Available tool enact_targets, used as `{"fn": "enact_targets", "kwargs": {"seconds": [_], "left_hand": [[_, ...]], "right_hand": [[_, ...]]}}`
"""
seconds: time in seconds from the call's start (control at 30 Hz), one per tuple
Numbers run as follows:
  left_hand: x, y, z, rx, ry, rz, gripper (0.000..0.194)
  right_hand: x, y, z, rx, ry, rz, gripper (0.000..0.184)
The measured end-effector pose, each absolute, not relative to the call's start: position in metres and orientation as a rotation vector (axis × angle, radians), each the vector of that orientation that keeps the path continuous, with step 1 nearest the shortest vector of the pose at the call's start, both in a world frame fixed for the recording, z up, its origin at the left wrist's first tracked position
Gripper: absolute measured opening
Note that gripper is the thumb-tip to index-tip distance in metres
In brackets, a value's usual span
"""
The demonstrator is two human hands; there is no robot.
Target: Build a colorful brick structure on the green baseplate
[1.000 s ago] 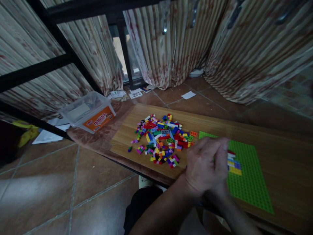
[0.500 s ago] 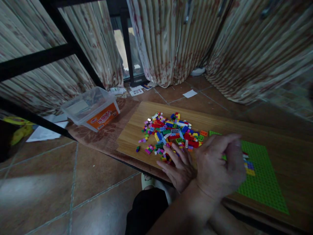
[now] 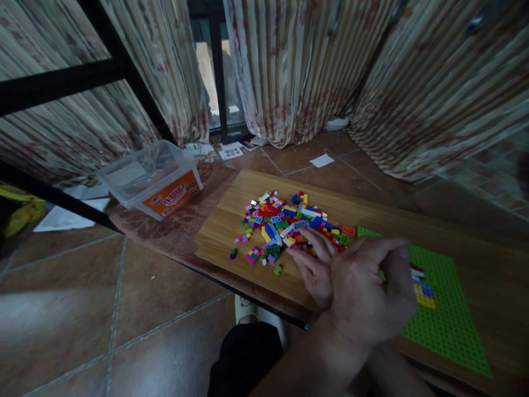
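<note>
A pile of small coloured bricks lies on a wooden board. My right hand reaches in under my left arm, its fingers stretched out and touching the near right side of the pile. My left hand hovers in front of it, over the near left corner of a green baseplate. Its fingers are curled; what they hold, if anything, is hidden. A short stack of coloured bricks is fixed on the baseplate just right of the left hand.
A clear plastic tub with an orange label stands left of the board on a brown mat. Loose bricks lie near the pile's front edge. Black metal bars cross the upper left. Striped curtains hang behind, with papers on the tiled floor.
My hands, bunched together at the baseplate a second ago, have parted. The right hand has slid left onto the pile and then further into it. The view has shifted slightly left.
</note>
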State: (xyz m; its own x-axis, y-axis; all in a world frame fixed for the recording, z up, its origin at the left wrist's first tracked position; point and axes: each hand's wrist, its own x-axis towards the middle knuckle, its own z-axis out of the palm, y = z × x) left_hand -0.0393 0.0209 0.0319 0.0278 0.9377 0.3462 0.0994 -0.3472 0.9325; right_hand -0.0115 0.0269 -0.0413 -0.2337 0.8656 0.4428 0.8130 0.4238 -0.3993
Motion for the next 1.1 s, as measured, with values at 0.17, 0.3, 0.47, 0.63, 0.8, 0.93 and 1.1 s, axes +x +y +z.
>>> {"fn": "enact_targets", "kwargs": {"seconds": [0.17,0.3,0.47,0.63,0.8,0.93,1.1], "left_hand": [[-0.04,0.023,0.035,1.534,1.048,1.359,0.023],[-0.04,0.023,0.034,1.493,1.001,1.363,0.023],[-0.041,0.023,0.033,1.476,1.002,1.367,0.024],[-0.042,0.024,0.034,1.48,1.006,1.359,0.023],[-0.042,0.024,0.034,1.478,1.011,1.365,0.023],[-0.042,0.024,0.035,1.461,1.018,1.364,0.023],[-0.047,0.026,0.038,1.485,1.02,1.366,0.022]], "right_hand": [[-0.024,0.033,-0.043,-1.44,-2.084,0.079,0.031],[-0.044,0.037,-0.044,-1.375,-2.174,0.092,0.034],[-0.058,0.038,-0.043,-1.406,-2.185,0.11,0.031],[-0.056,0.039,-0.044,-1.433,-2.151,0.113,0.027],[-0.054,0.041,-0.045,-1.427,-2.139,0.096,0.024],[-0.055,0.042,-0.045,-1.408,-2.126,0.12,0.019],[-0.047,0.043,-0.039,-1.374,-1.908,0.19,0.018]]}}
